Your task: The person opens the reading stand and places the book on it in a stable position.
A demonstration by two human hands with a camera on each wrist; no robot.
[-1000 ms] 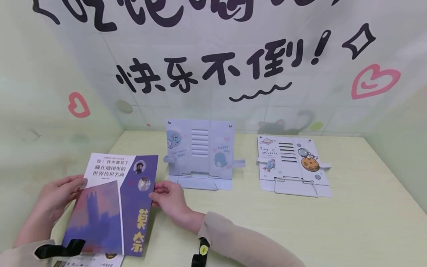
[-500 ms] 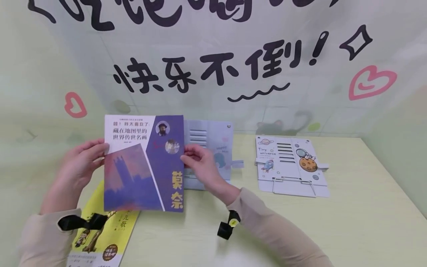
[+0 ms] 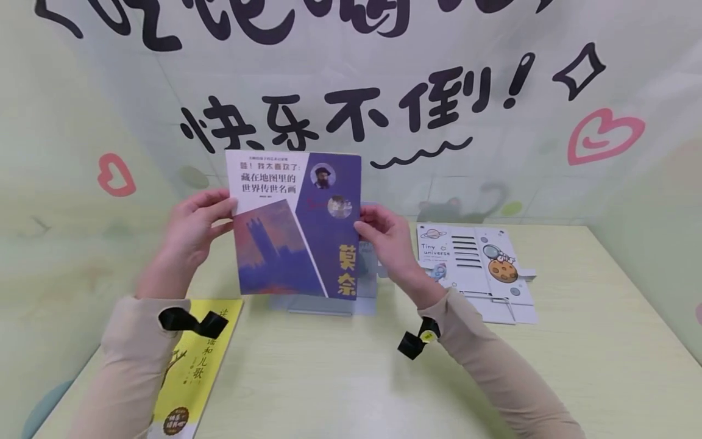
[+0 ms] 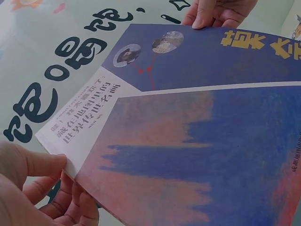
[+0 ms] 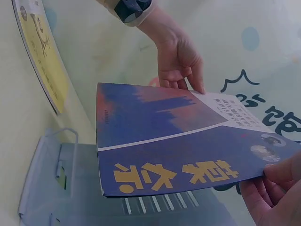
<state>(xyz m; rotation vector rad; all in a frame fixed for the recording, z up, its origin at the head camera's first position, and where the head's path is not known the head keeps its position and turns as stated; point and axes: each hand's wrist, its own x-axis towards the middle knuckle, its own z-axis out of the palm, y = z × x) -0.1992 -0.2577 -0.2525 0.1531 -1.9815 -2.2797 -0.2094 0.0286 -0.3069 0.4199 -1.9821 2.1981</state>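
A thin book [image 3: 285,244] with a purple and white cover and a painted tower picture is held up in front of a pale blue book stand [image 3: 329,305]. My left hand [image 3: 197,228] pinches its left edge between thumb and fingers; my right hand [image 3: 386,238] pinches the right edge. In the left wrist view the left thumb lies on the white part of the cover, with fingers behind. From the right wrist view, the book [image 5: 155,136] hangs apart from the stand [image 5: 141,207], its lower edge above the wire rest. Most of the stand is hidden in the head view.
A yellow book [image 3: 203,360] lies on the table [image 3: 307,378] at the left, partly under my left forearm. A second, white book stand [image 3: 471,268] with astronaut pictures lies back at the right. Behind the table hangs a cloth [image 3: 307,67] with large black writing.
Both hands have lifted the purple book from above the yellow book, up and to the right, to in front of the blue stand. The yellow book has come into sight.
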